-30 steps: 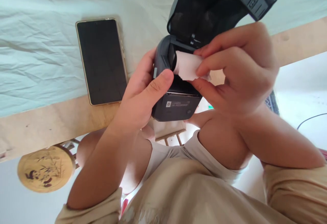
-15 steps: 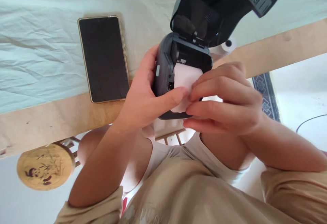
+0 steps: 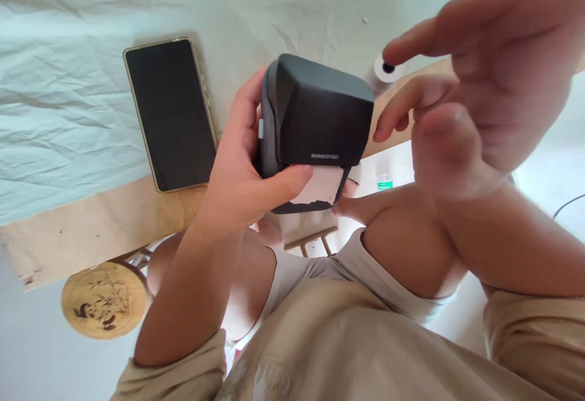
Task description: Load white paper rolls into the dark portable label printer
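Left hand point(image 3: 242, 175): clasps label printer point(image 3: 315, 114), thumb pressing white paper strip point(image 3: 320, 186) at the slot.
Printer: lid shut, held above table edge point(image 3: 91, 224).
Right hand point(image 3: 475, 78): raised beside printer, fingers spread, holding nothing.
Behind: phone point(image 3: 170, 113) on pale cloth point(image 3: 68, 84); paper roll point(image 3: 386, 70).
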The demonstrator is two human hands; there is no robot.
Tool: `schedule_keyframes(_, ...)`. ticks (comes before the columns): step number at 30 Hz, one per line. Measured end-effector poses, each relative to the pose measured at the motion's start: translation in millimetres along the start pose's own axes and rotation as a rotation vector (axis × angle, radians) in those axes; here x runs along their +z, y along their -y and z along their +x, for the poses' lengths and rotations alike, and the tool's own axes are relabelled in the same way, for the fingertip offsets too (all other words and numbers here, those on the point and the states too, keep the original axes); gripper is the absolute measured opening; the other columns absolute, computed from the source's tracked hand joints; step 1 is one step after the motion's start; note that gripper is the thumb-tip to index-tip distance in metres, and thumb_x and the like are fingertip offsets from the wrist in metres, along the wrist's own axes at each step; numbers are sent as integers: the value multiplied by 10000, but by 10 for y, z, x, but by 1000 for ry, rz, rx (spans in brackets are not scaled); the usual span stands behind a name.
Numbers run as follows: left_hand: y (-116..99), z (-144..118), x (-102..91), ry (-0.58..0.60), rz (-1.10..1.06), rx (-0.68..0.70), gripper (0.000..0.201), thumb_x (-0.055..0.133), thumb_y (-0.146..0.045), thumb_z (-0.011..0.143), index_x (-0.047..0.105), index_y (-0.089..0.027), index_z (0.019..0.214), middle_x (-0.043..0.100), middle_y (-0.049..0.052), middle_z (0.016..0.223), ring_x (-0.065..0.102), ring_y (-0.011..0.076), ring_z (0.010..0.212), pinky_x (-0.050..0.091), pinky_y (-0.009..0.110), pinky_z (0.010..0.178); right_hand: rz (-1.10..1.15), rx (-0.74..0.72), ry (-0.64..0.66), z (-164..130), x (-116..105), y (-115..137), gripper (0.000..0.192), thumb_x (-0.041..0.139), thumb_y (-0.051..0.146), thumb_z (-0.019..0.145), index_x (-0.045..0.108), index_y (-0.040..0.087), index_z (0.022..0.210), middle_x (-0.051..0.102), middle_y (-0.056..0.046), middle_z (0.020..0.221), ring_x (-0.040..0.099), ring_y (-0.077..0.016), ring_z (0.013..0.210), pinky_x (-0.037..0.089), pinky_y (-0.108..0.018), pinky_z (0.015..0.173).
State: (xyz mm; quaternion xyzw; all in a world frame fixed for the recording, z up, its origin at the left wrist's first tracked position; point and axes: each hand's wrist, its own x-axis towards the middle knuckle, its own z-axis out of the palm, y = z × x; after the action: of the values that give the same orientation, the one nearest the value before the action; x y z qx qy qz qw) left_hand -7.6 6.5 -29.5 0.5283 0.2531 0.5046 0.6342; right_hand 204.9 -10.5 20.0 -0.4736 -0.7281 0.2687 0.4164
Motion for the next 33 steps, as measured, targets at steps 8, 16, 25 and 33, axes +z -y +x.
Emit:
schedule_keyframes(8, -61, -4, 26, 111, -12, -2, 749, 742, -329, 676, 405, -203, 1333, 544, 14, 1193, 631, 94, 1012, 592, 211, 784, 26, -128, 189, 11, 78, 20, 418, 631, 270, 820, 442, 149, 1174, 497, -83, 1286, 526, -140, 1211, 451, -112, 514)
schedule_keyframes(16, -190, -31, 149, -68, -68, -158, 517, 697, -242, 755, 510, -123, 1221, 571, -18, 992, 610, 6, 832, 532, 97, 687, 0, -156, 155, 4, 183, 29, 408, 601, 347, 846, 409, 167, 1158, 491, -84, 1238, 484, -152, 1250, 439, -118, 535)
schedule_keyframes(25, -193, -9, 188, -172, -102, -129, 431, 673, -196, 746, 522, -112, 1141, 576, 36, 932, 579, 65, 763, 493, 161, 598, -76, -120, 204, 43, 181, 77, 387, 526, 367, 896, 382, 191, 1209, 408, -82, 1385, 412, -113, 1344, 548, -202, 765)
schedule_keyframes(33, -208, 17, 353, -222, -99, -45, 361, 641, -195, 743, 521, -29, 1040, 529, 26, 766, 490, 30, 572, 331, 136, 433, -16, -337, 170, 50, 193, -96, 464, 530, 368, 900, 377, 90, 1239, 467, -121, 1299, 374, -105, 1369, 503, -216, 1019)
